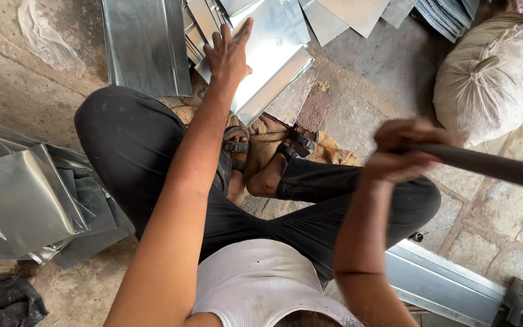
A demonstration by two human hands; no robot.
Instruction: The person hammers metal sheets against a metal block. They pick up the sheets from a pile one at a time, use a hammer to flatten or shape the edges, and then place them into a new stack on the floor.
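I sit cross-legged on a stone floor in black trousers and sandals. My left hand (228,56) reaches forward with fingers spread and lies flat on a shiny bent metal sheet (273,57) in front of my feet. My right hand (404,150) is raised at the right and grips a dark round bar or handle (491,166) that runs off to the right edge; its far end is out of view. The bar is slightly blurred.
More metal sheets lie fanned at the top (146,42) and stacked at my left (25,200). A stuffed sack (491,72) sits at top right. A long folded metal channel (443,281) lies at lower right. A black rag (13,300) is at bottom left.
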